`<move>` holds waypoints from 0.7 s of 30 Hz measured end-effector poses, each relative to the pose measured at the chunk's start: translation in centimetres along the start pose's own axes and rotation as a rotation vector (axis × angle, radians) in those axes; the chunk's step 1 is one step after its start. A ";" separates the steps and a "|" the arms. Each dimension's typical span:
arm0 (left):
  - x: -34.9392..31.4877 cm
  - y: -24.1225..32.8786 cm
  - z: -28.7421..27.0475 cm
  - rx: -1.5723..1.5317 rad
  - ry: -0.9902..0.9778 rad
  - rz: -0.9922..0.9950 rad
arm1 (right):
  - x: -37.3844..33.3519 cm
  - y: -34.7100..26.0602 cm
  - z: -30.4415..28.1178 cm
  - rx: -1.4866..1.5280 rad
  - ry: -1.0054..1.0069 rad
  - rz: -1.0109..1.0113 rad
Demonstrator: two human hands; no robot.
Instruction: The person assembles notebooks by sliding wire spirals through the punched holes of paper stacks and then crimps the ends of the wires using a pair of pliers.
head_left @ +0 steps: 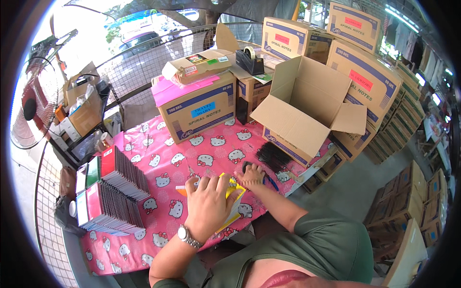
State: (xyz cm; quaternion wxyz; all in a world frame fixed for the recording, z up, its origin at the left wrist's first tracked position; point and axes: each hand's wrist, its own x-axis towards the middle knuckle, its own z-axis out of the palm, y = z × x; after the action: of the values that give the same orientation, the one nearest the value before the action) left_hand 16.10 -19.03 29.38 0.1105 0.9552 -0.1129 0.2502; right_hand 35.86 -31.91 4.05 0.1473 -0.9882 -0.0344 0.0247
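My left hand [209, 199] is closed on a notebook with a yellow cover [231, 211], held tilted over the near edge of the table. A thin dark wire coil [250, 182] sticks out from the notebook's side and passes in front of my right wrist. Just beyond, my right hand [254, 174] lies over a blue-and-black hand tool [272, 182], fingers curled on it; its black end shows past the fingers and most of it is hidden. Beside that hand lies a heap of black wire coils [272, 157]. Something white and orange [181, 190] shows left of my left hand.
Stacks of spiral notebooks [115, 192] stand at the left of the pink patterned table [163, 180]. An open carton [307, 103] and a closed carton [199, 113] line the far side, with a tape dispenser [249, 62] between. More cartons [360, 77] rise at right; a fan [33, 105] stands far left.
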 end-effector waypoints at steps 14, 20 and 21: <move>-2.4 -3.0 0.2 0.018 0.049 -0.263 | 5.0 -1.4 -13.3 0.768 -0.557 -0.575; -1.0 -4.3 0.8 -0.027 0.147 -0.136 | -0.6 -3.0 -25.6 1.158 -0.892 -1.272; -0.9 -4.2 0.8 -0.027 0.148 -0.127 | -0.7 -2.8 -26.0 1.064 -0.835 -1.236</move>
State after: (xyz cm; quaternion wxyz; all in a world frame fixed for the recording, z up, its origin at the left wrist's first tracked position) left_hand 16.90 -15.08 27.59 0.1468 0.9379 -0.0468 0.3109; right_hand 36.51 -36.82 29.76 0.5458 -0.5065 -0.5915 0.3093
